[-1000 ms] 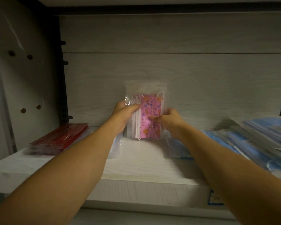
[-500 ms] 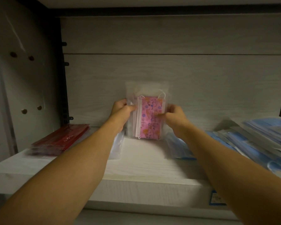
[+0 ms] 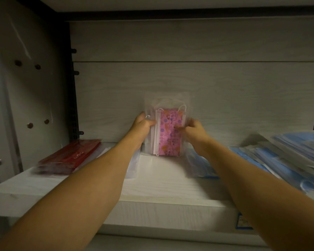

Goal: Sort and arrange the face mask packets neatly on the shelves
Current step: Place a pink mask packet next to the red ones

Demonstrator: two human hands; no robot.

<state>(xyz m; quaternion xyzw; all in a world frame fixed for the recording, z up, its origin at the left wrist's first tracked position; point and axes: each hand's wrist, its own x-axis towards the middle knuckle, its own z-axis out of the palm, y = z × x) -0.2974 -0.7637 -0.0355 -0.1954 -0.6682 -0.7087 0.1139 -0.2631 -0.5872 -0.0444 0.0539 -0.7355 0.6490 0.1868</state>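
A clear packet of pink patterned face masks (image 3: 168, 131) stands upright on the pale wooden shelf (image 3: 163, 180), against the back panel. My left hand (image 3: 142, 125) grips its left edge, thumb in front. My right hand (image 3: 193, 128) pinches its right edge. A red mask packet (image 3: 70, 156) lies flat at the shelf's left end. Several blue mask packets (image 3: 286, 156) lie in a loose, overlapping pile on the right.
Another clear packet (image 3: 133, 165) lies flat under my left forearm. The shelf's side wall with peg holes (image 3: 33, 95) closes the left. A small label (image 3: 243, 221) sits on the shelf's front edge at the right.
Both hands have pushed the pink packet a little further back and straightened it against the back panel. My right hand slid from the packet's front to its right edge.
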